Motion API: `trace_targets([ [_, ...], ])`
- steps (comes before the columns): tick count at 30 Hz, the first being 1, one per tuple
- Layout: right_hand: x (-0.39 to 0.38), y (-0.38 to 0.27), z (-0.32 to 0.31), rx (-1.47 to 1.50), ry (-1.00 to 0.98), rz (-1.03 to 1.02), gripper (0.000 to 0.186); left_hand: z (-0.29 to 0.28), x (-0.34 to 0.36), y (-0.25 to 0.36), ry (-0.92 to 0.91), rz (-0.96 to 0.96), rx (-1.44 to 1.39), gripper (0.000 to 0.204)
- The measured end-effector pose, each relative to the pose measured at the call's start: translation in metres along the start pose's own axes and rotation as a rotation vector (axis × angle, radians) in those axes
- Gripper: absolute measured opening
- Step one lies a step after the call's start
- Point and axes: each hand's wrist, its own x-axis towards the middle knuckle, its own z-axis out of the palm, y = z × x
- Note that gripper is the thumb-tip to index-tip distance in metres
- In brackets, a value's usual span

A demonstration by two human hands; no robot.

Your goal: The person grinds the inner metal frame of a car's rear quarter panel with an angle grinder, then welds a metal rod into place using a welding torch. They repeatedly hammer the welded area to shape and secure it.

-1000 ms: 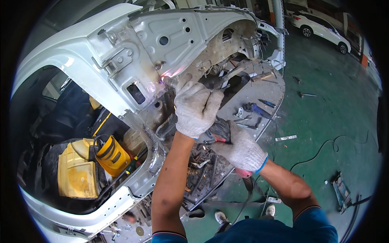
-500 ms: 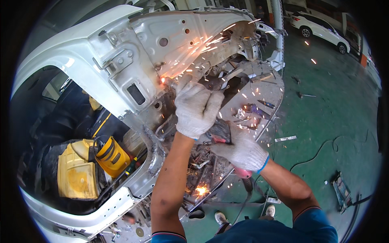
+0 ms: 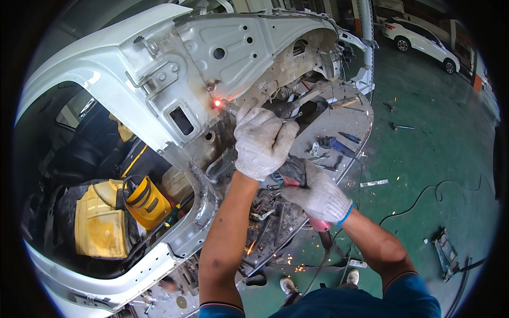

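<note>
Red-handled power grinder point(image 3: 297, 177), gripped near its front by the gloved left hand point(image 3: 262, 140) and at its rear by the gloved right hand point(image 3: 318, 196), glows at its tip against the stripped white car-body panel point(image 3: 175, 79), so the cut looks unfinished.

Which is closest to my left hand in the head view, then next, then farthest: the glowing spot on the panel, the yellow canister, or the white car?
From the left hand:
1. Glowing spot, just up-left of the glove, on the white panel.
2. Yellow canister, lower left, inside the car body.
3. White car, far upper right, across the green floor.
</note>
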Motion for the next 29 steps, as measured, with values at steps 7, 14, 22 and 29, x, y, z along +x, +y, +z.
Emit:
trace_targets([
  [7,0.002,-0.007,0.003,-0.104,0.026,0.006,0.053,-0.002,0.002,-0.002,0.03,-0.02,-0.04,0.023],
  [14,0.001,-0.016,0.003,-0.099,-0.013,0.117,0.061,-0.005,0.002,-0.001,0.006,-0.05,-0.056,0.023],
  [22,0.003,-0.017,0.003,-0.11,0.016,0.025,0.062,-0.008,-0.001,0.0,-0.067,-0.102,-0.071,0.016],
  [29,-0.002,-0.03,-0.003,0.072,-0.088,0.12,0.053,-0.01,0.001,0.003,-0.033,-0.036,-0.088,0.015],
])
